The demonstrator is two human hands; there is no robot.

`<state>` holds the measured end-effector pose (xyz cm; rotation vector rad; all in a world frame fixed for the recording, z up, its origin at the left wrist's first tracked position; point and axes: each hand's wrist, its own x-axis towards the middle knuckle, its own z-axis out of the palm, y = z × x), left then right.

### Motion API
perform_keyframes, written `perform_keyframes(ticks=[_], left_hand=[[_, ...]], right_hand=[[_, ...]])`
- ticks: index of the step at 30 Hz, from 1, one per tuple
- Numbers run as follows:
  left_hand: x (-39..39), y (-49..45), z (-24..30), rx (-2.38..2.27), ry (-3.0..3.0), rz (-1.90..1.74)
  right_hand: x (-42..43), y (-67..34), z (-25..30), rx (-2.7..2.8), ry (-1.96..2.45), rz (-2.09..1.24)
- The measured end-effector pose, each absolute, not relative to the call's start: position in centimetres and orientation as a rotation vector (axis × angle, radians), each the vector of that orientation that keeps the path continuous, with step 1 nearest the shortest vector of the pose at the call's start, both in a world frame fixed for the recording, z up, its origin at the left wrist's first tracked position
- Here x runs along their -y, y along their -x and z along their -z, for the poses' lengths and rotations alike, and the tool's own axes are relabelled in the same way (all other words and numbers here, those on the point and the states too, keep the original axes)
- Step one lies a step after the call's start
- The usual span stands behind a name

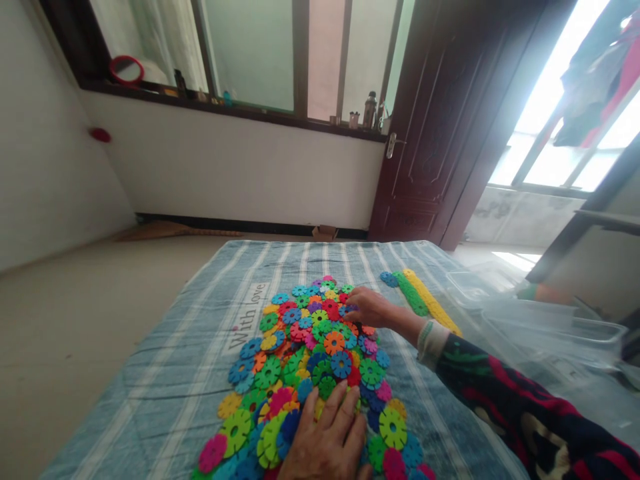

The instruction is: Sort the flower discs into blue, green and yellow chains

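A heap of colourful notched plastic discs (334, 343), the flower-shaped interlocking kind, spreads over the striped cloth. My left hand (330, 433) lies palm down on the near part of the heap, fingers stretched out over several discs. Farther off, my right hand (373, 308) reaches in from the right with bent fingers, pinching at a disc on the heap's far right edge; the fingers partly hide it. Beyond that hand lie a green row of stacked discs (413, 293), a longer yellow row (433, 303) and blue discs (389, 279) at the green row's far end.
The blue striped cloth (170, 380) covers the table and bears printed lettering. Clear plastic boxes (555, 330) stand to the right. A dark red door (440, 120) and a window ledge (240, 110) with small items are behind. A cardboard box (325, 232) sits on the floor.
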<state>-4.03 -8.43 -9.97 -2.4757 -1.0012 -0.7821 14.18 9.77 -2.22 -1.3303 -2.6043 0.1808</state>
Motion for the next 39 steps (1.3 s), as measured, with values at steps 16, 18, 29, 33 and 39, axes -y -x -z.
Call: perform_keyframes(ticks=[16, 18, 29, 33, 39], left_hand=[[8.0, 4.3, 10.4, 0.961, 2.469, 0.788], [7.9, 4.5, 10.5, 0.924, 2.462, 0.775], [7.4, 4.9, 11.2, 0.866, 2.425, 0.803], [7.2, 5.0, 11.1, 0.845, 2.422, 0.806], [7.1, 5.0, 11.1, 0.829, 2.395, 0.803]], right_hand=[[-12.4, -17.1, 2.8, 2.174, 1.23, -0.65], [-13.7, -19.4, 2.0, 2.085, 1.366, -0.564], [-18.9, -27.5, 2.7, 1.953, 1.69, -0.279], [-19.4, -27.4, 3.5, 1.982, 1.732, -0.24], [-19.8, -27.8, 4.0, 2.022, 1.808, -0.166]])
